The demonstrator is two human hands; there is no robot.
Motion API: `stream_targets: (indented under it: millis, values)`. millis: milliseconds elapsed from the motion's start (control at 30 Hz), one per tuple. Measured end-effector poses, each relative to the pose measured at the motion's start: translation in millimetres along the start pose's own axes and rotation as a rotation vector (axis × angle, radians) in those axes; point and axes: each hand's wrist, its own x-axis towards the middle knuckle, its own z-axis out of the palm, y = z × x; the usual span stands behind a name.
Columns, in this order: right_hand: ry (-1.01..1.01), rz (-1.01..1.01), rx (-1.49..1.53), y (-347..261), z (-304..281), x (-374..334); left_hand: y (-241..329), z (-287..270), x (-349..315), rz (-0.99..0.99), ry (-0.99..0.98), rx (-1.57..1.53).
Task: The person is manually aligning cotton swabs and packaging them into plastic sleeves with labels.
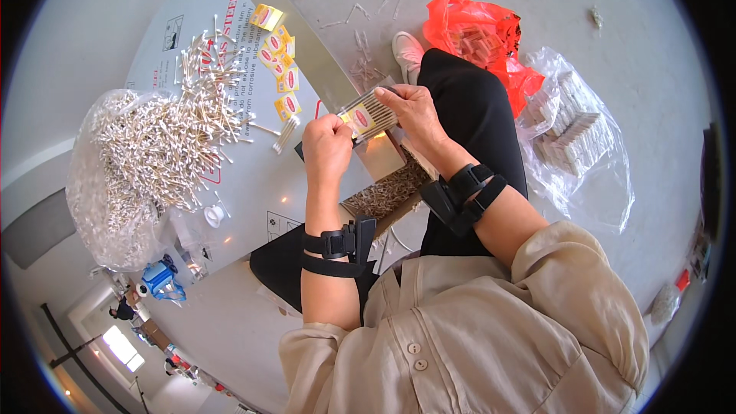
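Note:
Both my hands hold a flat pack of cotton swabs (377,112) in front of me, its sticks side by side and a yellow and white label on it. The fingers of my left hand (327,146) are closed on the label end. My right hand (415,116) pinches the other end, thumb on top. Just left of my left hand, a small bunch of swabs (287,136) lies on the table edge. Several yellow label cards (287,80) are strewn beyond it. Under my wrists stands an open cardboard box (415,198) with many thin brownish pieces inside.
Loose swabs spill from a big clear bag (96,138) over the film-covered table (172,50). A white spool-like piece (214,215) and a blue plastic item (162,279) are nearby. On the floor are a red bag (448,15) and a clear bag of white packs (571,134).

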Motion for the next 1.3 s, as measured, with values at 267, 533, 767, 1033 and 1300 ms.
stream_targets:
  millis: [267,533,767,1033,1300]
  values:
    - [-0.002,0.012,0.013,1.6,-0.9,1.6,7.4,-2.6,-4.4,-0.181,-0.018,-0.132]
    - [-0.012,0.005,-0.008,0.2,-0.6,0.0,6.2,8.9,-4.6,0.135,0.108,0.287]
    - [0.01,0.017,0.006,-1.6,-0.4,-0.5,-3.6,1.5,-12.4,-0.028,0.019,-0.036]
    - [0.007,0.02,-0.011,-1.5,0.2,-1.1,-0.1,0.4,-16.5,-0.095,0.019,-0.212]
    - [0.014,0.023,0.023,-4.6,2.2,-2.6,8.9,0.9,-25.7,-0.177,0.016,-0.375]
